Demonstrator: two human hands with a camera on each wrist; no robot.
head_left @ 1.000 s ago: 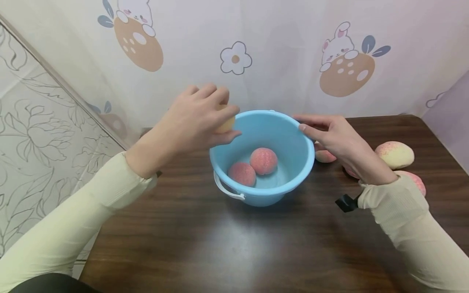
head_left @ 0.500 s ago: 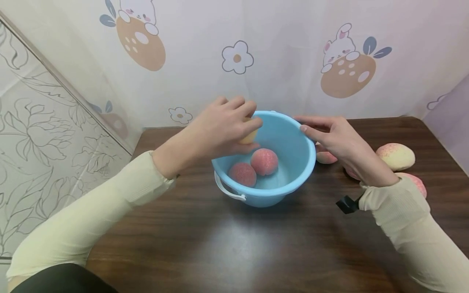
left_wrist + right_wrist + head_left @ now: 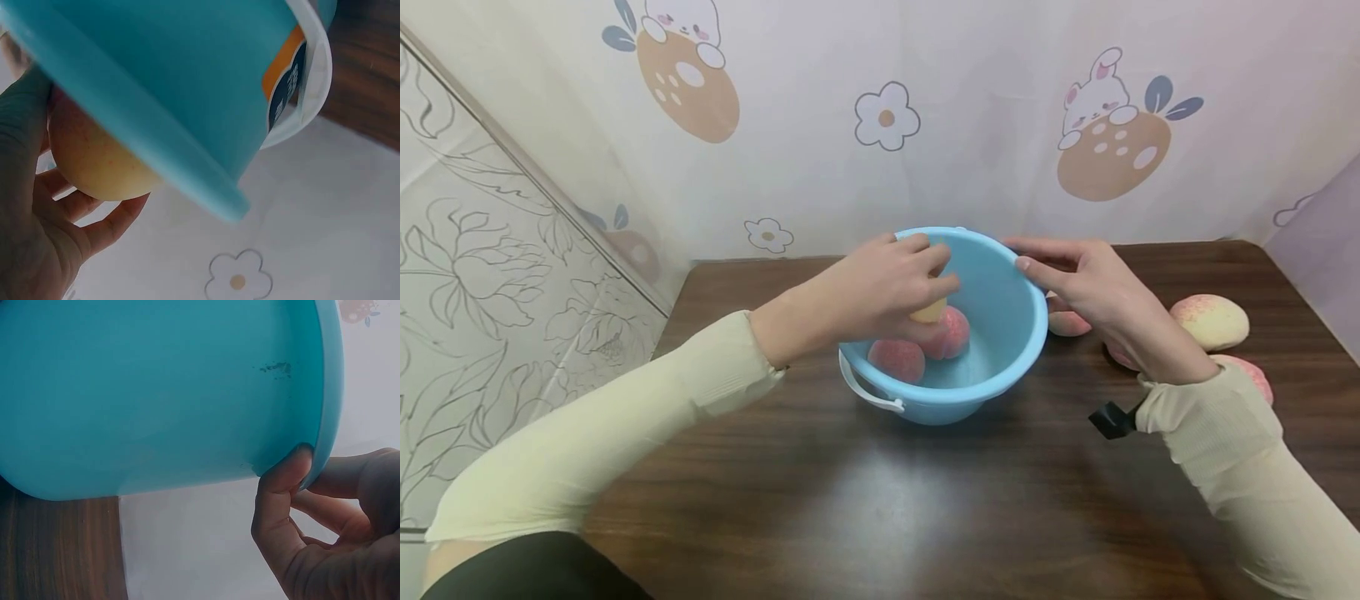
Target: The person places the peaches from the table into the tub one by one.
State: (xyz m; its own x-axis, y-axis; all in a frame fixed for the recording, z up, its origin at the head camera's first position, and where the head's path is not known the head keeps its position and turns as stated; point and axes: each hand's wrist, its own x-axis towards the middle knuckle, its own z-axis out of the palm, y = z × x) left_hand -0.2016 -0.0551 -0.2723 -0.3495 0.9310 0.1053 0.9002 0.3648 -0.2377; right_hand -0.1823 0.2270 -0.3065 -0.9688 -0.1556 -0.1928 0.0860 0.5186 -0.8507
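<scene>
Over the near-left part of the blue bucket (image 3: 1007, 333), my left hand (image 3: 891, 287) holds a yellowish peach (image 3: 930, 311) just inside the rim. In the left wrist view the fingers curve round this yellow-orange fruit (image 3: 103, 153), partly hidden by the bucket's edge. Two pink peaches lie on the bucket's floor: a nearer one (image 3: 897, 361) and another (image 3: 953, 333) partly covered by the left hand. On the bucket's right side my right hand (image 3: 1078, 275) pinches the rim (image 3: 331, 381) between thumb and fingers.
Right of the bucket, several more peaches lie on the dark wooden table (image 3: 880, 500), among them a pale yellow one (image 3: 1210, 322) and a pink one (image 3: 1247, 375), some partly behind the right arm. A white handle (image 3: 861, 387) hangs at the bucket's left. A patterned curtain stands behind.
My left hand has moved right and down with the yellowish peach, from beside the bucket's left rim to inside its opening. The right hand stays on the rim.
</scene>
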